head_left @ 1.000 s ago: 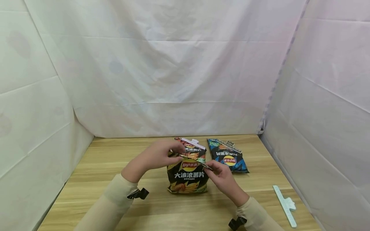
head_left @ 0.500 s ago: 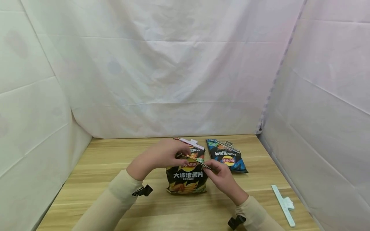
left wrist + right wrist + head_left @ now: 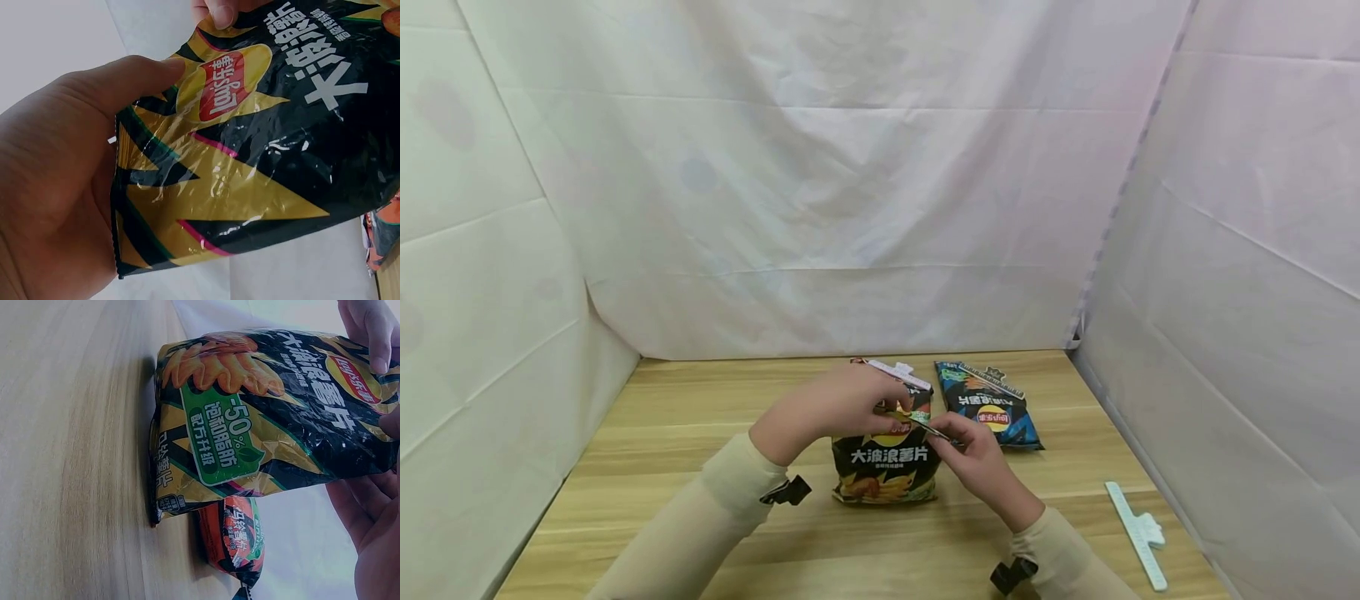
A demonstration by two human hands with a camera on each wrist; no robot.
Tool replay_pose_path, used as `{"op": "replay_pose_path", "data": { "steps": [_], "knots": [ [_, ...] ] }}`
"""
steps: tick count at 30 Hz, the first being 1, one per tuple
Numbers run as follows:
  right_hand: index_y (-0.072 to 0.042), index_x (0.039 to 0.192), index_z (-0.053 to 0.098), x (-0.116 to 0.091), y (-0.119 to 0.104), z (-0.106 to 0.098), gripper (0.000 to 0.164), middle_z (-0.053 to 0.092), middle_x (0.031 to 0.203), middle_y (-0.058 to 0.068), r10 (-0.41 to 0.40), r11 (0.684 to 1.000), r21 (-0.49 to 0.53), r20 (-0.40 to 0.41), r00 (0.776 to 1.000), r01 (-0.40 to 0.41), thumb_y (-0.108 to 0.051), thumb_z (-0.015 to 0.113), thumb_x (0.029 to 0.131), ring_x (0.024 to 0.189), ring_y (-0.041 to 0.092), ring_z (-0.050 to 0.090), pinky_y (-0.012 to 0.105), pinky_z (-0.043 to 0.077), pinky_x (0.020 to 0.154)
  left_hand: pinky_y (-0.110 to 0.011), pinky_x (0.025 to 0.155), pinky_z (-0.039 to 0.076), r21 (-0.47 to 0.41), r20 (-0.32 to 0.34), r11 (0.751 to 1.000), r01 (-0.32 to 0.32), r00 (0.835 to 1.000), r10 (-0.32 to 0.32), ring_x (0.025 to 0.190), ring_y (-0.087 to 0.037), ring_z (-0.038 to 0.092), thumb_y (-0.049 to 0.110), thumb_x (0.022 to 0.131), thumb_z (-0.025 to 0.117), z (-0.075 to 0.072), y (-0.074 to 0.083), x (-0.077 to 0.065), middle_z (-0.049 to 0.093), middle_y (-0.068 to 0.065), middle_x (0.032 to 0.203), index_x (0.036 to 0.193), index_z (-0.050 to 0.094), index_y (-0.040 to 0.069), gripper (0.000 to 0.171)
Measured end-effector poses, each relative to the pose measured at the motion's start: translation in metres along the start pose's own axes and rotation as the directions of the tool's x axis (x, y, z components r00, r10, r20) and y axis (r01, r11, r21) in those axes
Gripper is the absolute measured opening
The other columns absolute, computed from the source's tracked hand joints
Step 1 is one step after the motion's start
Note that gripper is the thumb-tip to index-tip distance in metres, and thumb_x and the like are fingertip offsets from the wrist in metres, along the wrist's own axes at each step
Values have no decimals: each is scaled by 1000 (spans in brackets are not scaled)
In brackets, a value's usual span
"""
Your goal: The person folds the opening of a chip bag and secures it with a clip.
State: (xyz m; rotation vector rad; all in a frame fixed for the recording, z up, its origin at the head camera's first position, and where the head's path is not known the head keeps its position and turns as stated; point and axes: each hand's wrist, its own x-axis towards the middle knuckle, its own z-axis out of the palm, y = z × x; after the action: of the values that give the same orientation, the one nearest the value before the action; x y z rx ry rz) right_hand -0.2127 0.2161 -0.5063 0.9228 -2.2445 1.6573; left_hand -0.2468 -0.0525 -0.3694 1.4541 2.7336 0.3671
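A black and gold chip bag stands upright on the wooden table, its top edge between my two hands. My left hand pinches that edge near the middle, with the thumb lying on the bag's front by the logo, as the left wrist view shows. At the top right corner, my right hand holds the edge between thumb and fingers. The right wrist view shows the bag's lower front and its bottom edge meeting the table. The fingers behind the bag are partly hidden.
Behind it lies a red chip bag with a pale pink clip across its end. A blue chip bag wearing a grey clip lies to the right. A loose mint-green clip rests near the table's right edge.
My left hand has slid to the right along the bag's top edge, covering more of the logo. The right hand and the bag's base have stayed nearly in place.
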Motion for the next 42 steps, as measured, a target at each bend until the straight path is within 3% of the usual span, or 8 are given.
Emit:
{"op": "replay_pose_path", "data": {
  "steps": [19,26,32,37,42],
  "knots": [
    [-16,110,79,4,-1,5,25,81,102,2,-30,995,-95,-59,998,24,7,73,104,90,15,78,32,61,70,-30,78,56,41,10,999,8,1000,-8,82,-2,63,22,104,83,1,1,4,75,15,97,108,82,24,5],
    [-13,115,75,5,-1,7,29,80,105,5,-93,989,-123,-73,993,84,12,73,101,93,17,80,30,62,73,-32,79,57,37,1,999,11,1000,-11,85,-3,65,22,103,83,1,1,2,75,15,98,109,81,25,7],
    [-12,118,71,4,-1,9,37,79,108,4,-148,975,-177,-80,986,132,17,74,97,98,20,81,30,64,74,-32,78,54,5,-23,1000,-3,1000,3,85,-4,61,14,102,83,0,-2,-1,67,17,95,103,70,27,18],
    [-13,114,71,5,-2,10,40,76,109,3,-205,958,-219,-62,977,187,21,73,94,93,18,79,27,62,72,-32,74,49,-11,-20,1000,-20,1000,20,81,-8,57,11,101,83,0,-4,-3,61,17,89,95,62,30,29],
    [-14,114,70,5,1,10,44,75,111,3,-257,943,-228,-39,966,241,25,71,92,90,17,75,24,59,71,-31,74,50,-5,-9,1000,-29,1000,28,81,-6,58,12,97,86,0,-4,-4,62,19,89,93,63,30,30]
  ]
}}
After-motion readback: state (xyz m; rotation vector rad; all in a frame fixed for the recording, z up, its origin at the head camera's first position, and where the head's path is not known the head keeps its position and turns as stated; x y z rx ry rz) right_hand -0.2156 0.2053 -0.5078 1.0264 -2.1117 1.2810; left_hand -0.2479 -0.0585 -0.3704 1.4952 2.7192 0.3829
